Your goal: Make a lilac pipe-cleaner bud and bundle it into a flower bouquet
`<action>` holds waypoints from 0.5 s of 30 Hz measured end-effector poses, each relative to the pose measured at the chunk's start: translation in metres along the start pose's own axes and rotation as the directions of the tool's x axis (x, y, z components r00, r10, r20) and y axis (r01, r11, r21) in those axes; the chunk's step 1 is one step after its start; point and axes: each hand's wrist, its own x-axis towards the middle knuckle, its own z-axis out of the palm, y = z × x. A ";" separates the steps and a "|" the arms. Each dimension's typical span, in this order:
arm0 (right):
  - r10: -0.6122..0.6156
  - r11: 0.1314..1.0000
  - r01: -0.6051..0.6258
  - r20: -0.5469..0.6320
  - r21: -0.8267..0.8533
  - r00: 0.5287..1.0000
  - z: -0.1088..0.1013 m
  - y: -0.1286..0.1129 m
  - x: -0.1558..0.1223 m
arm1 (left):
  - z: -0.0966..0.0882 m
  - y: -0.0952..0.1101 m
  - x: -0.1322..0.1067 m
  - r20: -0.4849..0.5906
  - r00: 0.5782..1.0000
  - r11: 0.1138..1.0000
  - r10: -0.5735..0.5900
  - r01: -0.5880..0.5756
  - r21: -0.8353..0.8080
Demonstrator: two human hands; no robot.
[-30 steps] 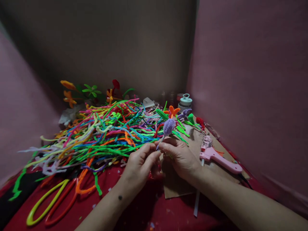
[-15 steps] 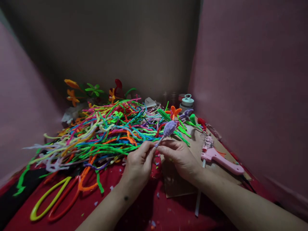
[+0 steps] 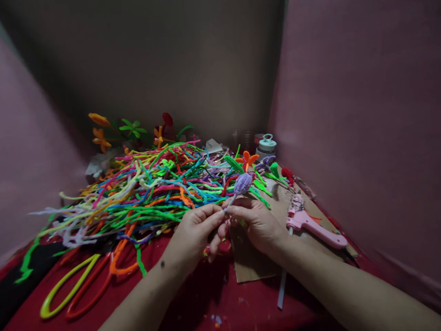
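Note:
A purple pipe-cleaner flower with a plump, bud-shaped head stands tilted up between my hands. My left hand pinches the lower end of its thin stem between thumb and forefinger. Right beside it, my right hand grips the same stem with thumb and fingers, and the fingertips of both hands nearly meet. The very end of the stem is hidden by the fingers. Just behind the hands lies a big heap of multicoloured pipe cleaners.
A pink glue gun rests on a cardboard sheet at the right. Scissors with yellow and red handles lie front left on the red cloth. Finished flowers and a lidded bottle stand behind.
My left hand has turned, its lower fingers now showing below the stem. The purple flower has tipped slightly more upright while both hands keep hold of its stem.

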 end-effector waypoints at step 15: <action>-0.092 0.973 0.093 0.017 -0.213 0.996 0.005 -0.007 -0.006 | 0.003 0.009 -0.004 -0.148 0.981 0.968 0.124 -0.086 0.236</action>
